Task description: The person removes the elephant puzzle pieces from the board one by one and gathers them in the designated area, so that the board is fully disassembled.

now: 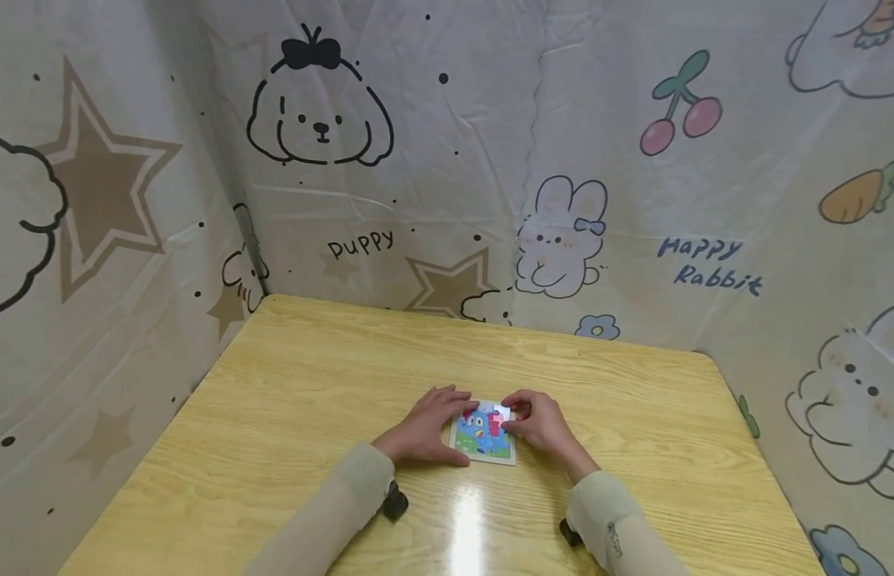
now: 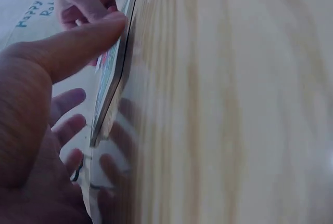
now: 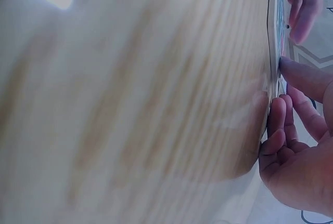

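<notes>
A small square jigsaw puzzle (image 1: pixel 483 445) with a blue cartoon elephant lies in a pale-edged tray (image 1: pixel 499 461) on the table. My left hand (image 1: pixel 426 428) spans its left side, fingers spread along the far edge and thumb by the near left corner. In the left wrist view, that thumb (image 2: pixel 88 44) rests at the tray's rim. At the upper right corner, my right hand (image 1: pixel 539 422) has curled fingers and pinches a puzzle piece, mostly covered by the fingertips. A pale patch shows there. In the right wrist view, the right thumb (image 3: pixel 307 78) touches the puzzle's face.
The wood-grained table (image 1: pixel 331 360) has a bright reflection near its front. Patterned cloth curtains (image 1: pixel 447 160) with cartoon animals stand behind and at both sides. A dark wrist device (image 1: pixel 395 502) sits under the left cuff, and another (image 1: pixel 571 533) under the right.
</notes>
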### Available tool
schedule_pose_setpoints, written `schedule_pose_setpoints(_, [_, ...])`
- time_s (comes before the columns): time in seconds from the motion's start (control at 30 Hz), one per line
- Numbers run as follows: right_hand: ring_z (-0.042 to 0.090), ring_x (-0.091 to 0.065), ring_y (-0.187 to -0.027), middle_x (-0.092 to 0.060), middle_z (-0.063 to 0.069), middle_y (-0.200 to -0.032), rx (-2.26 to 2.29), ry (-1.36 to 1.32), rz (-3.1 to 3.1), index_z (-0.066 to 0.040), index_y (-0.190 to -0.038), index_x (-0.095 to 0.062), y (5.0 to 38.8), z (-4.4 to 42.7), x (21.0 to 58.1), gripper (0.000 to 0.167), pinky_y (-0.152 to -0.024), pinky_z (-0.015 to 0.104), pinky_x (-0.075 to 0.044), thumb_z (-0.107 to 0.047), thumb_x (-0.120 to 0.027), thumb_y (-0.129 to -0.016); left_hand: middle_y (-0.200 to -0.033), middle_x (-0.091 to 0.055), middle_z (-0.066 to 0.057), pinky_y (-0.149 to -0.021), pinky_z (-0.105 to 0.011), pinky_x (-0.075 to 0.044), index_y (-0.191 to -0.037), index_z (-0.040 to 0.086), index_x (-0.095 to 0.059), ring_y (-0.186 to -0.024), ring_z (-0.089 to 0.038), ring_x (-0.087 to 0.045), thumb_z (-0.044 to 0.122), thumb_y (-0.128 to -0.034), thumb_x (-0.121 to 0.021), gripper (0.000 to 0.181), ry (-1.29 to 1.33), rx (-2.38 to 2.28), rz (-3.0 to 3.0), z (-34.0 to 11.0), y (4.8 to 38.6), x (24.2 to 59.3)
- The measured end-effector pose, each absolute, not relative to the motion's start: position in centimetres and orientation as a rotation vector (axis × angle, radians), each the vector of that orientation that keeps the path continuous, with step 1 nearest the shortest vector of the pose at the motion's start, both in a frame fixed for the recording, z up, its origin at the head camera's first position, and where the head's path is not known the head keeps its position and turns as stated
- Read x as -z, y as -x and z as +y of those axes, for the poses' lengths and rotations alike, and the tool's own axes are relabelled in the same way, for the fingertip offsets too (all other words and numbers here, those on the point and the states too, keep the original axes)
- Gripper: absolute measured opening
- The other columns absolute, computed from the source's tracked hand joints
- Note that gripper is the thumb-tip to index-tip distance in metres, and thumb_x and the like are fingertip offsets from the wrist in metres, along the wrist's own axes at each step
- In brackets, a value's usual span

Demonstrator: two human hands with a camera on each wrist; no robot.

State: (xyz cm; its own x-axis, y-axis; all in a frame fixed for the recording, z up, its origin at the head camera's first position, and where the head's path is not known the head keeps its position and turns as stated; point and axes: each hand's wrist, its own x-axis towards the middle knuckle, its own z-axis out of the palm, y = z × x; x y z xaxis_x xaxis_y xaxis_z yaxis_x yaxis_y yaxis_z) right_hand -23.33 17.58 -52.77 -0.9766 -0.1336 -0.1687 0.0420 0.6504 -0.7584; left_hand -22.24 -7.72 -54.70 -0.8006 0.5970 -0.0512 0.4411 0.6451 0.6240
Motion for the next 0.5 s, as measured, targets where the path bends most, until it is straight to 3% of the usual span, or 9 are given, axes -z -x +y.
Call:
schedule_pose_setpoints(0.27, [0.019,-0.057,-0.088,-0.070,0.007,-0.106,1.220,0.148,2.676,-0.006,-0.111,-0.074,23.4,17.9,52.7,0.027,-0.078,0.030,-0.050,-0.003,-0.084,-0.085,-0.160,-0.046,0.001,-0.126,-0.054,-0.025,-0.152,0.022,-0.053,-0.152,-0.026,-0.033,0.051,-0.0917,-0.075,0.071,-0.781,-0.966,2.665,-5.9,21.8,54.8])
schedule_pose_setpoints(0.5, [0.019,-0.056,-0.085,-0.069,0.006,-0.103,1.218,0.152,2.674,-0.008,-0.110,-0.075,23.3,17.9,52.9,0.029,-0.076,0.028,-0.049,-0.007,-0.087,-0.083,-0.156,-0.050,0.001,-0.123,-0.054,-0.030,-0.149,0.022,-0.057,-0.148,-0.025,-0.039,0.047,-0.0923,-0.076,0.065,-0.747,-0.975,2.715,-5.5,21.6,54.9])
